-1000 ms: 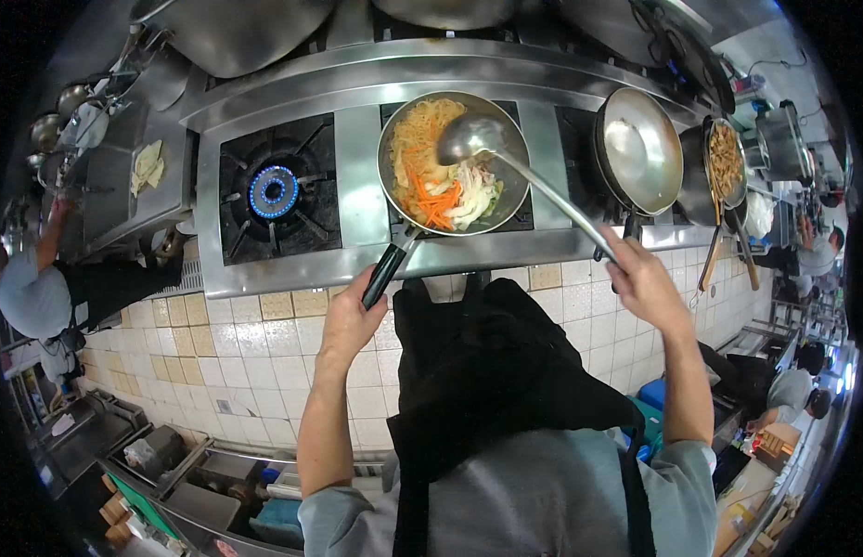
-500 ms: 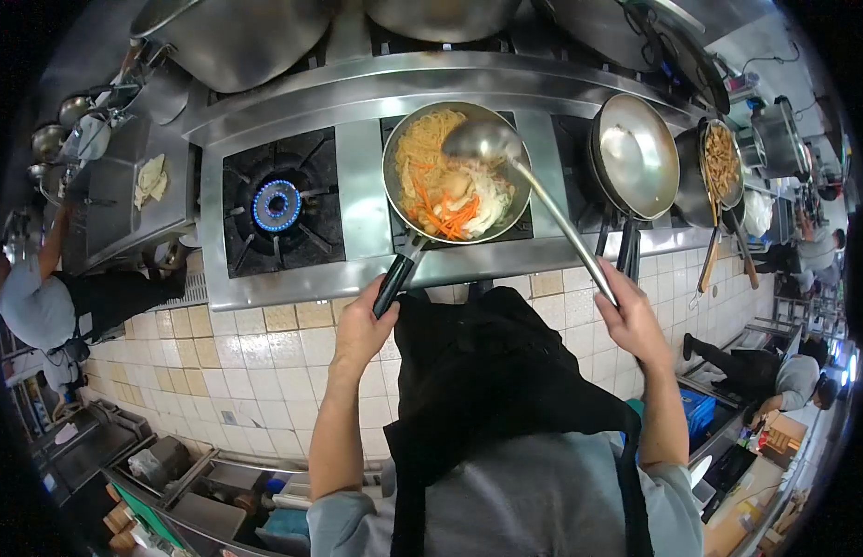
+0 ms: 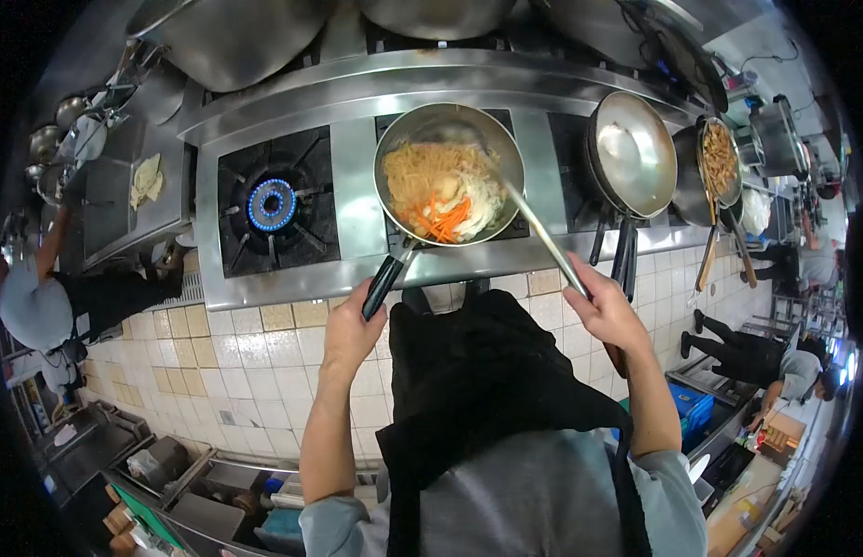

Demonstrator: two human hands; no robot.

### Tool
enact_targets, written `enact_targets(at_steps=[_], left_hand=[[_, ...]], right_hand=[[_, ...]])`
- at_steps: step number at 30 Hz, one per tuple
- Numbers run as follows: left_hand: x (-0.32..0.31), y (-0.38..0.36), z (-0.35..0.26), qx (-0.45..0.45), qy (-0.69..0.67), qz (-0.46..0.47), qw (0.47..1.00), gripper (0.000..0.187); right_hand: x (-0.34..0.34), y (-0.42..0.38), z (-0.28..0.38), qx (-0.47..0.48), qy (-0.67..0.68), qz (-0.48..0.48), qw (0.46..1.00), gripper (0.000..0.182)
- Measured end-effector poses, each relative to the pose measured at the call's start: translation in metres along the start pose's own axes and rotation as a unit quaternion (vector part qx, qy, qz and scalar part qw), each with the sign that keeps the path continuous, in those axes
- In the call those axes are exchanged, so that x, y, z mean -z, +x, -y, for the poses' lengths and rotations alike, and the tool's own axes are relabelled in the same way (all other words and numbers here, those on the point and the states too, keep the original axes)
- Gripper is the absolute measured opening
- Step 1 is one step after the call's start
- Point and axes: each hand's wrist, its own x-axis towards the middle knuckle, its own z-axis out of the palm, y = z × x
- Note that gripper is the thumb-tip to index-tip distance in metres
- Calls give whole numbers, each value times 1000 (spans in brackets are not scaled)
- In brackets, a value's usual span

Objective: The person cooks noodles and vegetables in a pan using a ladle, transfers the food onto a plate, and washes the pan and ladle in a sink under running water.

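Note:
A frying pan (image 3: 447, 119) stands over the middle burner, its black handle gripped in my left hand (image 3: 354, 325). Thin tan noodles (image 3: 420, 169) fill the pan's centre and left. Orange carrot strips (image 3: 440, 221) and pale shreds (image 3: 485, 200) lie toward its near side. My right hand (image 3: 606, 304) is closed around the long handle of a metal ladle (image 3: 545, 230), which slants down into the pan. The ladle's bowl is blurred and partly hidden at the right edge of the food.
A burner (image 3: 272, 205) at left has a blue flame. Stacked empty pans (image 3: 633, 153) sit at right, beside a pan of brown cooked pieces (image 3: 719, 160). Large pots (image 3: 227, 42) line the back. Co-workers (image 3: 32, 302) stand at far left and right.
The ladle's bowl has gone down from above the noodles into the pan's right side. My right hand has moved left and slightly down. The noodles sit nearer me, baring the pan's far wall.

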Motion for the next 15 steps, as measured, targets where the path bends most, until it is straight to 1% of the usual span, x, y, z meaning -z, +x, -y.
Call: enact_targets(at_steps=[1,2,3,5,6,7,9,10,12,13,14,15], left_hand=[[5,3,-4,7,-7,11,1000,49],[8,4,-6,13,-13,23,1000,48],[8,5,-4,14,-11,22,1000,48],[7,6,1,-16,-14,2,1000,47],[7,6,1,-15,-13,3,1000,47],[7,6,1,-20,-16,0,1000,46],[8,7,0,-26,-20,-4,999,45],[10,6,-2,-19,-15,-2,1000,45],[12,8,-6,-16,-12,-1,1000,45],[13,9,-8,-5,4,9,1000,40],[13,8,-10,7,21,19,1000,36],[12,6,-11,8,20,20,1000,36]], right_hand=[[0,-3,-3,-21,-21,-26,999,55],[0,-3,-5,-40,-23,-19,999,54],[-2,-3,-9,-39,-22,-17,999,54],[-7,-2,-16,66,-95,-12,993,53],[-8,-6,-14,72,-124,-4,990,52],[-2,-12,-6,72,-124,-4,990,52],[13,-27,12,-16,-118,72,990,53],[18,-37,13,-15,-119,71,990,53],[28,-53,11,29,-131,23,991,53],[27,-52,9,28,-133,22,990,53],[23,-50,4,20,-120,-12,992,54],[21,-48,2,12,-107,-46,993,54]])
